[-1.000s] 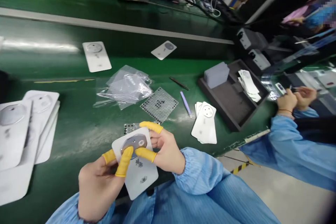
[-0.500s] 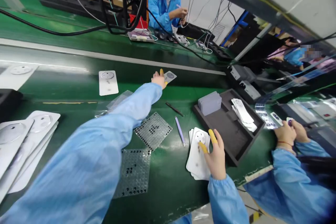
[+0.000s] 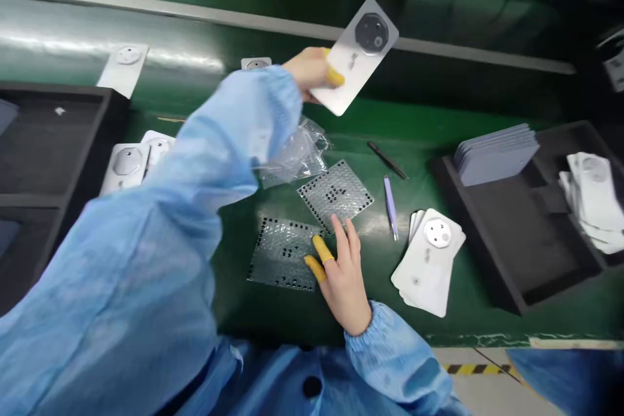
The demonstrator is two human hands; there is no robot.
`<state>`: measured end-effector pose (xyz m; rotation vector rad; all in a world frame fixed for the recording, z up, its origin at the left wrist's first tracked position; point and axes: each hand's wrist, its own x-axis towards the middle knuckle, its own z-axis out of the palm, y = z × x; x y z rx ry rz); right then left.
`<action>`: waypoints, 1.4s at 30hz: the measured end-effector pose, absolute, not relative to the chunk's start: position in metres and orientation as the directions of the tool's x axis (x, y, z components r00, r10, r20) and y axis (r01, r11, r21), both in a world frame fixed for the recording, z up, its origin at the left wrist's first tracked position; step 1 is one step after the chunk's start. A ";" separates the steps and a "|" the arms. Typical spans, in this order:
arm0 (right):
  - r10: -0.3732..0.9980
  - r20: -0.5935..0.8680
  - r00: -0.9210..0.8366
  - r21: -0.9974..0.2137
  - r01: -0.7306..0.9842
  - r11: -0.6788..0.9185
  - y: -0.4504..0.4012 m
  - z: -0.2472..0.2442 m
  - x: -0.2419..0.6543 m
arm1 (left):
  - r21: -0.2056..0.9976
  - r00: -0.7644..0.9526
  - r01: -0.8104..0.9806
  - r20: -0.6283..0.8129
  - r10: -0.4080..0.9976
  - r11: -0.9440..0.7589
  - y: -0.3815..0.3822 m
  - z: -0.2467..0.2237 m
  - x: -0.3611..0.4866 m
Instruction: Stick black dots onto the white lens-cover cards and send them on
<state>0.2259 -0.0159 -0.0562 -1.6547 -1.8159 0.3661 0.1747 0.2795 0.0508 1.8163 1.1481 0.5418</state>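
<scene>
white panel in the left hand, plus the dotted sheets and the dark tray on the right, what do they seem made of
White panel: smooth, satin; its even, soft sheen fits plastic or coated glass. Dotted sheets: probably thin clear plastic, since the green bench shows through and wrinkles glint. Dark tray: matte, perhaps foam, judging by its thick, dull walls.

We see a light blue smock (image 3: 273, 383) with long, loose sleeves (image 3: 160, 234) gathered into puckered cuffs (image 3: 361, 326). A dark round disc (image 3: 312, 387) marks its front, and we notice yellow finger covers (image 3: 322, 249) on the right hand (image 3: 345, 283) and left hand (image 3: 307, 70).
</scene>
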 end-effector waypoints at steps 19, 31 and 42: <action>0.973 0.223 -0.055 -0.772 0.600 0.210 0.018 -0.030 0.232 | 0.865 0.154 0.036 -0.500 0.852 0.501 0.034 -0.025 0.012; 0.762 0.434 -0.480 -0.536 0.542 0.647 0.028 -0.037 0.187 | 0.906 0.229 0.405 -0.231 0.945 0.124 0.019 -0.040 0.014; 0.751 0.447 -0.487 -0.573 0.489 0.658 0.030 -0.054 0.188 | 0.802 0.292 0.575 -0.018 0.956 -0.161 0.018 -0.050 0.007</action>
